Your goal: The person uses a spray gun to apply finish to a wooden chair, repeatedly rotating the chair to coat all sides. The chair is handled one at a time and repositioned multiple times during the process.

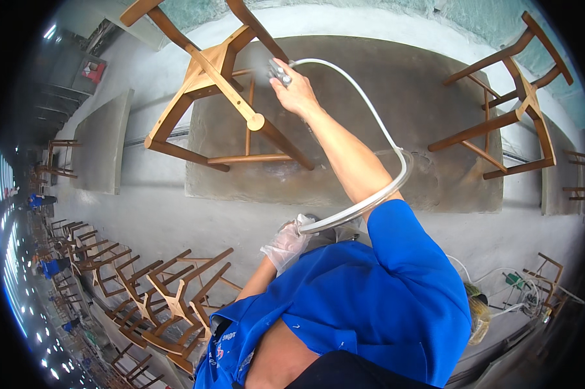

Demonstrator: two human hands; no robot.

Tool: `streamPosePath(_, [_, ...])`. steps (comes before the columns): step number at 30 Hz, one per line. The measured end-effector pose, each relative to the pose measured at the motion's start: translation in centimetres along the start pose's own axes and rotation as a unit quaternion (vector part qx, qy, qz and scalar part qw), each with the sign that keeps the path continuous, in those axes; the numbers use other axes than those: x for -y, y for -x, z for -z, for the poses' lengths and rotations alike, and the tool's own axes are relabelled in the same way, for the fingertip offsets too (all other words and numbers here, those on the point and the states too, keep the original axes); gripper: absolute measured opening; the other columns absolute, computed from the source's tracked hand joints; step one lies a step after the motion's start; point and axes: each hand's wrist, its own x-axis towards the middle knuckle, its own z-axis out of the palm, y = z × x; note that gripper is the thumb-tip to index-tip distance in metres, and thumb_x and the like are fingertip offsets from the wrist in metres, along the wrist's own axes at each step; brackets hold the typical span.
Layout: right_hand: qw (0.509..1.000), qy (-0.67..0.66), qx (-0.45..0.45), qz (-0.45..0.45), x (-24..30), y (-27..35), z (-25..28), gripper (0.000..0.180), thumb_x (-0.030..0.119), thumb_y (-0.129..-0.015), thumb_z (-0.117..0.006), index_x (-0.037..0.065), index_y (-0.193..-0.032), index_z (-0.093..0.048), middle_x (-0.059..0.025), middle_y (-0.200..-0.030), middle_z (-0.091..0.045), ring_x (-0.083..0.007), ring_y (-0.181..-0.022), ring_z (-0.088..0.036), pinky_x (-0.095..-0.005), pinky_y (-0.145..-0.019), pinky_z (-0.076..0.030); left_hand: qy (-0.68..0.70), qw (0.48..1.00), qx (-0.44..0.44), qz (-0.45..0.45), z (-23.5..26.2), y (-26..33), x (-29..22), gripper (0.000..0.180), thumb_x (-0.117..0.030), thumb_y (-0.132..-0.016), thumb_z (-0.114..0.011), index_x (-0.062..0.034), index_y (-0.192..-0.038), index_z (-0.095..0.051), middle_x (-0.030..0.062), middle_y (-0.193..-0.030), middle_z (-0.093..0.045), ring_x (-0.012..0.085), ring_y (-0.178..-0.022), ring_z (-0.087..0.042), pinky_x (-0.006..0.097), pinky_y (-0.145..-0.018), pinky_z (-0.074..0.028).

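The right hand [297, 93] is stretched forward at the end of a bare forearm, its grip closed around a small metal spray gun [279, 72] whose nozzle end points at the wooden chair frame [218, 97] just beside it. The gun looks close to the frame's crossing rails, though whether it touches them is hard to tell from this angle. A white hose [376, 123] leaves the gun, arcs out to the right past the elbow, and curls back down toward the body. There the left hand [287, 243], in a thin clear glove, has its grip wrapped around the hose near the chest, above the blue shirt [376, 292].

The chair frame lies tipped on a large brown, stained surface [383, 84] set in a pale floor. A second wooden chair frame [509, 110] lies tipped at the right end of the same surface, well apart from the hands. Rows of unfinished chairs [163, 292] crowd the lower left, and a tangle of hoses [519, 285] lies at the lower right.
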Motion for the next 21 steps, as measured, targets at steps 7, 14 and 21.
streamPosePath(7, [0.966, -0.219, 0.119, -0.07, 2.1, -0.8, 4.0, 0.055, 0.021, -0.103, -0.067, 0.023, -0.157, -0.054, 0.0014, -0.088, -0.068, -0.0068, -0.068, -0.062, -0.0249, -0.047, -0.046, 0.008, 0.993, -0.024, 0.114, -2.0, 0.1, 2.0, 0.03, -0.034, -0.096, -0.074, -0.0107, -0.115, -0.074, 0.0092, -0.097, -0.075, 0.0194, -0.094, -0.07, 0.04, -0.086, -0.054])
streamPosePath(14, [0.994, 0.028, 0.087, 0.059, -0.9, -7.8, 8.5, 0.056, 0.031, -0.099, -0.07, 0.031, -0.154, -0.056, -0.0151, -0.124, -0.076, -0.0319, -0.113, -0.073, -0.0404, -0.099, -0.057, 0.1, 0.984, -0.13, -0.072, -10.0, -2.5, 4.0, 0.02, -0.006, -0.098, -0.068, -0.0091, -0.117, -0.074, 0.0118, -0.111, -0.076, 0.0245, -0.102, -0.071, 0.038, -0.091, -0.056])
streamPosePath(21, [0.942, -0.046, 0.331, 0.014, -2.9, -8.6, 15.7, 0.057, 0.029, -0.102, -0.065, 0.028, -0.158, -0.053, 0.002, -0.09, -0.065, -0.0057, -0.072, -0.062, -0.0251, -0.05, -0.044, 0.099, 0.98, -0.166, -0.043, -12.9, -2.8, -6.6, 0.028, 0.0, -0.096, -0.063, -0.0086, -0.119, -0.075, 0.0126, -0.112, -0.077, 0.0281, -0.104, -0.073, 0.038, -0.093, -0.056])
